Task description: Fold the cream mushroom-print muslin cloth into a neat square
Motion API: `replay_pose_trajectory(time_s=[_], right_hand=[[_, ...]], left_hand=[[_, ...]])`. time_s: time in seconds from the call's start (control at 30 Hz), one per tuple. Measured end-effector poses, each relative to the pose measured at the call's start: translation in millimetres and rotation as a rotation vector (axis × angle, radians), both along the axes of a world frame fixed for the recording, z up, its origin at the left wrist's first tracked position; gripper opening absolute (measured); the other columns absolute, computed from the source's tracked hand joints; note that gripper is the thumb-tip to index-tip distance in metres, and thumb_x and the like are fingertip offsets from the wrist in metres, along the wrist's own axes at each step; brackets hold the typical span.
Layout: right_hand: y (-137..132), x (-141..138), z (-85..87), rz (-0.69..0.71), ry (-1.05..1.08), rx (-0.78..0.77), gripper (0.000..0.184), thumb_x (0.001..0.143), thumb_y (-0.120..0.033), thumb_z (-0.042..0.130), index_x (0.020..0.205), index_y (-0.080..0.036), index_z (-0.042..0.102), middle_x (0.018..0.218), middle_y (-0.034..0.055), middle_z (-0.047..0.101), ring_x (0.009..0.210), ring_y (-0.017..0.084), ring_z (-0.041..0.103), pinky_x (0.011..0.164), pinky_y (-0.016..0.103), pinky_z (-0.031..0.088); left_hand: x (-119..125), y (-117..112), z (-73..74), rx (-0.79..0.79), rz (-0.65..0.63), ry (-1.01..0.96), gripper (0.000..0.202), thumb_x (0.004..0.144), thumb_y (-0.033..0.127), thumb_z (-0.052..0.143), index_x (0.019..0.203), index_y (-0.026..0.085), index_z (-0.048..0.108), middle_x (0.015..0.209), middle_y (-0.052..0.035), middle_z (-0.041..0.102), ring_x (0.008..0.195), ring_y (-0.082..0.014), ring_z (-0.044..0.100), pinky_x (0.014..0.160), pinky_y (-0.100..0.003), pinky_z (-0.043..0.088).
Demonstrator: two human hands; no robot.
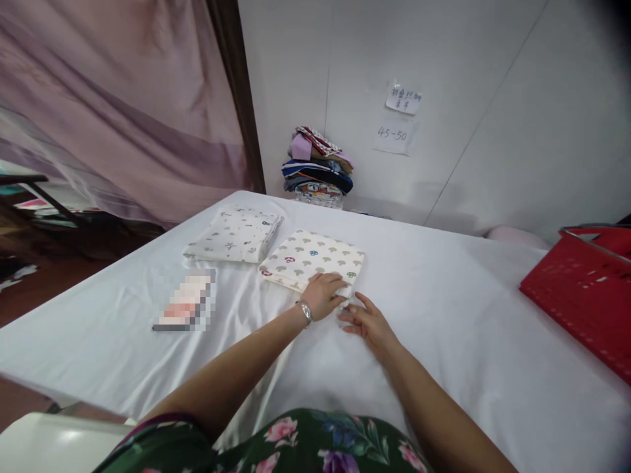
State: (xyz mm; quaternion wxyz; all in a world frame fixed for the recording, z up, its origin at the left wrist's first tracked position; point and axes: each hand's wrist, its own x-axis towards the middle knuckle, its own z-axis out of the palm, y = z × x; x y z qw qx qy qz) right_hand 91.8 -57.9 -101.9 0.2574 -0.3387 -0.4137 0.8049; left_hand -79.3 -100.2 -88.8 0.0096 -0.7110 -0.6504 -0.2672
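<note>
On the white-covered table [434, 295] lies a folded white cloth printed with mushrooms [320, 253], mostly grey-beige with a few red, blue and green ones. My left hand [323, 294], with a silver bracelet at the wrist, rests on its near right corner, fingers lying over the fabric. Just right of that corner is my right hand [369, 323], its fingers apart and the fingertips close to the cloth's edge; whether they touch it I cannot make out. A second folded white cloth with small grey prints [234, 235] lies to the left, beside the first.
A phone-like object with a blurred-out surface [186, 301] lies left of my left arm. At the right edge stands a red basket [586, 282]. Behind the table rises a stack of folded fabrics [319, 167] against the wall. A pinkish curtain [148, 98] hangs at the left.
</note>
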Motion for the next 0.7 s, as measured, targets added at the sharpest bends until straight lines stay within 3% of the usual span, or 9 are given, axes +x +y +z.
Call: replay_pose_trajectory(time_s=[0.27, 0.43, 0.6, 0.7], right_hand=[[1.3, 3.1, 1.8, 0.067, 0.017, 0.023, 0.059, 0.070, -0.021, 0.068, 0.121, -0.019, 0.038, 0.098, 0.0074, 0.062, 0.081, 0.020, 0.065, 0.060, 0.029, 0.054], [3.3, 2.6, 0.1, 0.085, 0.037, -0.002, 0.060, 0.070, -0.020, 0.067, 0.122, -0.020, 0.037, 0.099, 0.0066, 0.061, 0.081, 0.020, 0.065, 0.060, 0.029, 0.055], [2.6, 2.4, 0.0, 0.081, 0.067, -0.003, 0.061, 0.071, -0.023, 0.066, 0.123, -0.019, 0.035, 0.101, 0.0077, 0.061, 0.080, 0.020, 0.065, 0.060, 0.030, 0.055], [2.8, 2.4, -1.1, 0.074, 0.070, -0.005, 0.061, 0.070, -0.022, 0.068, 0.123, -0.020, 0.036, 0.106, 0.0084, 0.060, 0.081, 0.020, 0.065, 0.059, 0.029, 0.055]], left_hand=[[-5.9, 3.2, 3.6, 0.064, -0.065, 0.012, 0.022, 0.087, 0.025, 0.043, 0.098, 0.018, 0.061, 0.098, -0.0056, 0.065, 0.097, -0.0175, 0.056, 0.088, -0.036, 0.039], [-11.4, -5.7, -2.2, 0.020, -0.172, 0.067, 0.022, 0.086, 0.027, 0.045, 0.098, 0.019, 0.061, 0.105, -0.0059, 0.063, 0.102, -0.0190, 0.054, 0.090, -0.037, 0.038], [-8.5, -11.9, -3.2, -0.035, -0.172, 0.118, 0.049, 0.075, 0.036, 0.059, 0.119, 0.018, 0.049, 0.119, -0.0098, 0.055, 0.112, -0.0236, 0.048, 0.096, -0.041, 0.034], [-8.1, -10.9, -3.6, -0.047, -0.148, 0.158, 0.048, 0.077, 0.030, 0.056, 0.123, 0.019, 0.046, 0.125, -0.0099, 0.052, 0.117, -0.0236, 0.044, 0.098, -0.041, 0.032]])
